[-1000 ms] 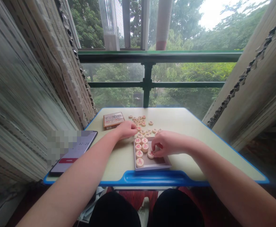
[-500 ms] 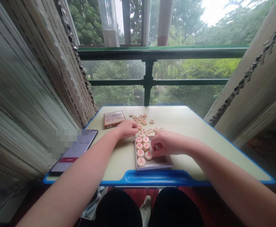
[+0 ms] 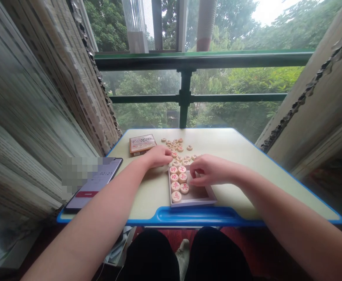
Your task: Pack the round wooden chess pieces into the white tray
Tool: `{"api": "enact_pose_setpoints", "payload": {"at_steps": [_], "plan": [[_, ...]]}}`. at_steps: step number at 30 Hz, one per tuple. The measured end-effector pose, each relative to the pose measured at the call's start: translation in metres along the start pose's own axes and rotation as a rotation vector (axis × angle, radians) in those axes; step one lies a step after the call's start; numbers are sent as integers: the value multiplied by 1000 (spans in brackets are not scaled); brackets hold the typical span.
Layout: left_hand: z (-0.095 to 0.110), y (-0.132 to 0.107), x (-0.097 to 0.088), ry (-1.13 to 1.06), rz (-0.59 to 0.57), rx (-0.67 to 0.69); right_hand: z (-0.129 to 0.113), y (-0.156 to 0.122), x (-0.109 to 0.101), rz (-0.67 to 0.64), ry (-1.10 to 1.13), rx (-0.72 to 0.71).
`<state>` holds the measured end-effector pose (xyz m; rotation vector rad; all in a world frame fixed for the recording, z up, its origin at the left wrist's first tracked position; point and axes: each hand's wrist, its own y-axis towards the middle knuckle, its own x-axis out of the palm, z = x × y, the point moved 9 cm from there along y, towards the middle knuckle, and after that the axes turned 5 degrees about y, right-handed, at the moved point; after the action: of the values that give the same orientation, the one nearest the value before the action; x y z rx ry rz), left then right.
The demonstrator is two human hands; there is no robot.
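Piece (image 3: 184, 188) now sits in the box (image 3: 199, 194); my right hand (image 3: 210, 171) backs toward 12 o'clock, fingers curled, contents unclear, and my left hand (image 3: 159, 156) likewise.

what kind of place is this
Probably a home window nook or enclosed balcony: a small table against a green railing with trees beyond the glass, woven blinds at both sides, and chess pieces and a box on it.

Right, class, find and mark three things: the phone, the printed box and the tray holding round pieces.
phone (image 3: 99, 183), head view, middle of its lit screen.
printed box (image 3: 142, 143), head view, centre of its top face.
tray (image 3: 200, 194), head view, bare floor beside the pieces.
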<state>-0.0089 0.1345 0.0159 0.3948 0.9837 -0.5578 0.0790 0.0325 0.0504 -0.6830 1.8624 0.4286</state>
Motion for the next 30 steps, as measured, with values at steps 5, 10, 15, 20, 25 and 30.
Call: {"api": "enact_pose_setpoints", "payload": {"at_steps": [5,10,15,20,25,30], "plan": [[1,-1,1,51,-4,8,18,5,-21,277,-63,38],[7,-2,-10,53,129,57,33,13,-9,217,-92,100],[11,-3,-13,119,150,98,37,15,-7,218,-64,135],[4,-3,-11,251,124,84,43,17,-9,261,-63,113],[2,-1,-18,337,193,59,48,19,-11,304,-47,84],[2,0,-17,287,202,80,55,20,-15,376,-29,122]]}}
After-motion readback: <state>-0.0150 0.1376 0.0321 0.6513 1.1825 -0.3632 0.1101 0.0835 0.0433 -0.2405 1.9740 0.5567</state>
